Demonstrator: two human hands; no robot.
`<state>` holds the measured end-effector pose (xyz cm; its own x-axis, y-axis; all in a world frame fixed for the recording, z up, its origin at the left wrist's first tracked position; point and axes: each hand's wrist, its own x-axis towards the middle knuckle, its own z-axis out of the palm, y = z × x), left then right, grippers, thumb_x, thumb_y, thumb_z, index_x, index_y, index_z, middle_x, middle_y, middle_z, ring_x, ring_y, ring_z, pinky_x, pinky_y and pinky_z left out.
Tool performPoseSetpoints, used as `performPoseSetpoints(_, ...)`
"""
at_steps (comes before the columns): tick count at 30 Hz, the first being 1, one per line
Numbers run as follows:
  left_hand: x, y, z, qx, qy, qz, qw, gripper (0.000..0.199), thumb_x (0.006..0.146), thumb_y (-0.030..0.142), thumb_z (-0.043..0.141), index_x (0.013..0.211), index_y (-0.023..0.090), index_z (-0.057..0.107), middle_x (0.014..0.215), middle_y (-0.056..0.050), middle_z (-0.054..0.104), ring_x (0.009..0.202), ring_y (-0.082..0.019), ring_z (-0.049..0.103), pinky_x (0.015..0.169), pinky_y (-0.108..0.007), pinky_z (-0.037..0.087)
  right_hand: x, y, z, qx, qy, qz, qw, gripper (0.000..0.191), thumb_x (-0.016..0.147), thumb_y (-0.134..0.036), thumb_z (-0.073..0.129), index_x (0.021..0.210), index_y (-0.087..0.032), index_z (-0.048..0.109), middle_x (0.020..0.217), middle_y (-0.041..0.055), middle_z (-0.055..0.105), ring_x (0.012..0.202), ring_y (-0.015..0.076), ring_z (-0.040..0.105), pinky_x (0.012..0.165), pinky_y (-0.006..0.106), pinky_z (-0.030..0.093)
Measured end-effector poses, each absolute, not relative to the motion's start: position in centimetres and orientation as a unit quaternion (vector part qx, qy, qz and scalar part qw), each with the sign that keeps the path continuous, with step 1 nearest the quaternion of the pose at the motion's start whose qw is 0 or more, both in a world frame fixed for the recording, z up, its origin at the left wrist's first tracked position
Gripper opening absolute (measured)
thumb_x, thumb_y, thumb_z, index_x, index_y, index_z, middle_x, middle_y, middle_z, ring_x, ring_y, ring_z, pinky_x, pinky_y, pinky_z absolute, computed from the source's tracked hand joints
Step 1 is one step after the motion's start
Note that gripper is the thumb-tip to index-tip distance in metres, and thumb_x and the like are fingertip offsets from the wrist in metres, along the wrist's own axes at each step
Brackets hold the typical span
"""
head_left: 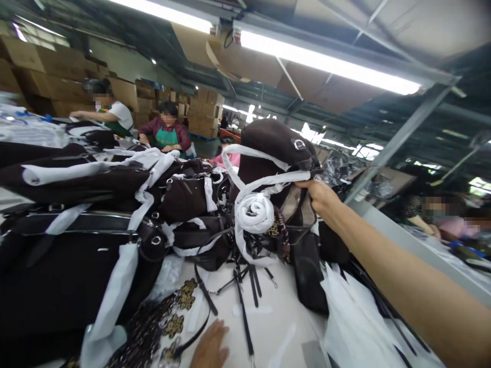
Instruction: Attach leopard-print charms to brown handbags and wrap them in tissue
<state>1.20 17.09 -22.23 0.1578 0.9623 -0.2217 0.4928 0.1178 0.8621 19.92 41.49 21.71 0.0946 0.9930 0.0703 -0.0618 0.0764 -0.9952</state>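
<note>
My right hand (317,195) reaches far out, its fingers closed on the upper edge of a dark brown bag (264,140) with a metal ring. White-wrapped handles, one wound into a coil (254,212), hang at the front of this bag. My left hand (211,345) is low over the pale table (264,286), slightly blurred, with its fingers apart and nothing seen in them. Near it lie thin black straps (243,317) with buckles and leopard-print flower charms (174,325) among dark chains.
More dark bags (69,276) with white-wrapped handles fill the left side. White paper sheets (356,312) lie at the right, near a slanted metal post (399,135). Co-workers (169,135) are at work behind, with stacked cartons (46,71) beyond them.
</note>
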Motion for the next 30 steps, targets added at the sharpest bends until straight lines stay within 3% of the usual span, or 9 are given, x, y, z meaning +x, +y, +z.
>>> performPoseSetpoints(2,1.4,15.6,-18.6,0.506,0.538,0.33,0.587,0.065,0.076,0.057,0.067,0.13,0.023,0.059,0.13,-0.018,0.063,0.126,-0.035,0.055,0.108,-0.054,0.041,21.2,37.5,20.8,-0.543,-0.429,0.522,0.499,0.013,0.068,-0.009,0.067,0.079,-0.015,0.068,0.055,0.002,0.067,0.053,0.0193,0.064,0.056,0.031,0.057)
performPoseSetpoints(4,1.2,13.8,-14.1,0.381,0.472,0.404,0.684,0.077,0.076,0.065,0.066,0.138,0.024,0.049,0.139,-0.019,0.054,0.127,-0.035,0.053,0.098,-0.053,0.048,22.5,33.5,19.2,-0.589,-0.39,0.558,0.435,0.011,0.071,-0.011,0.064,0.08,-0.015,0.069,0.058,0.0037,0.068,0.054,0.0196,0.065,0.059,0.033,0.057)
performPoseSetpoints(6,0.9,12.0,-10.0,0.316,0.381,0.466,0.733,0.07,0.083,0.064,0.059,0.141,0.028,0.044,0.149,-0.016,0.044,0.136,-0.032,0.043,0.099,-0.048,0.047,23.6,29.6,16.8,-0.633,-0.358,0.583,0.362,0.008,0.074,-0.013,0.063,0.08,-0.015,0.069,0.059,0.0053,0.069,0.054,0.0199,0.064,0.06,0.034,0.057)
performPoseSetpoints(8,0.7,10.1,-7.6,0.265,0.321,0.478,0.773,0.062,0.086,0.063,0.057,0.136,0.026,0.05,0.145,-0.016,0.049,0.132,-0.032,0.046,0.097,-0.047,0.049,24.4,25.9,13.6,-0.662,-0.321,0.617,0.28,0.007,0.077,-0.018,0.063,0.079,-0.014,0.068,0.061,0.0074,0.07,0.055,0.0204,0.064,0.061,0.035,0.058)
performPoseSetpoints(12,0.8,5.7,-9.0,0.152,0.358,0.372,0.843,0.052,0.084,0.057,0.064,0.117,0.017,0.061,0.119,-0.016,0.065,0.104,-0.029,0.064,0.081,-0.041,0.056,25.2,19.2,4.7,-0.664,-0.298,0.652,0.21,0.004,0.076,-0.017,0.066,0.076,-0.013,0.066,0.063,0.0075,0.07,0.055,0.0184,0.064,0.058,0.033,0.058)
performPoseSetpoints(18,-0.1,0.7,-13.5,0.09,0.424,0.343,0.833,0.037,0.083,0.044,0.071,0.105,0.016,0.063,0.1,-0.008,0.069,0.082,-0.017,0.068,0.072,-0.03,0.056,26.7,12.7,-5.5,-0.699,-0.321,0.585,0.255,0.014,0.065,-0.007,0.064,0.076,-0.015,0.06,0.057,0.0004,0.065,0.05,0.0149,0.06,0.049,0.028,0.056)
performPoseSetpoints(23,0.4,2.3,-12.2,0.111,0.439,0.359,0.816,0.039,0.083,0.044,0.071,0.109,0.015,0.063,0.097,-0.009,0.072,0.086,-0.02,0.07,0.071,-0.031,0.059,27.5,10.1,-5.3,-0.63,-0.289,0.647,0.317,0.023,0.057,-0.008,0.065,0.078,-0.016,0.061,0.063,-0.0002,0.069,0.053,0.0147,0.063,0.053,0.029,0.059)
performPoseSetpoints(27,0.9,4.0,-10.0,0.034,0.478,0.382,0.79,0.023,0.082,0.023,0.072,0.099,0.013,0.061,0.079,-0.004,0.071,0.064,-0.014,0.069,0.062,-0.026,0.059,27.1,9.1,-2.6,-0.575,-0.296,0.691,0.322,0.027,0.057,-0.011,0.072,0.082,-0.016,0.064,0.073,0.0038,0.073,0.059,0.0172,0.067,0.053,0.028,0.06)
performPoseSetpoints(30,0.4,4.0,-8.2,-0.034,0.457,0.405,0.791,0.011,0.083,0.013,0.067,0.091,0.011,0.06,0.067,-0.002,0.067,0.053,-0.009,0.063,0.052,-0.018,0.055,27.4,9.2,0.0,-0.573,-0.31,0.706,0.276,0.018,0.059,-0.015,0.073,0.072,-0.016,0.061,0.058,0.0036,0.068,0.045,0.0159,0.062,0.041,0.024,0.054)
